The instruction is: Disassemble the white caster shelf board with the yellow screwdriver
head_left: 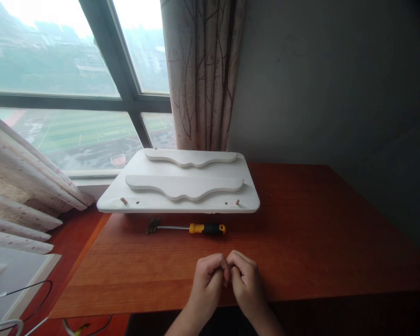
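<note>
My left hand (pixel 212 277) and my right hand (pixel 244 279) meet at the knuckles over the table's front edge, both with fingers curled in. Whether anything small is inside either fist is hidden. Just beyond them lies a screwdriver (pixel 207 229) with a yellow and black handle, its shaft pointing left. By its tip rests a small pile of dark screws (pixel 153 226). Farther back is a white board (pixel 192 206) with rounded corners, wooden dowels (pixel 123 200) standing up from it and small holes near its front edge. Two wavy-edged white strips (pixel 185 187) lie on top of the board.
The reddish-brown wooden table (pixel 311 242) stretches to the right along a grey wall (pixel 318 84). Behind the board are a window (pixel 56 56) and a patterned curtain (pixel 205 74). Cables (pixel 38 298) run near the floor at lower left.
</note>
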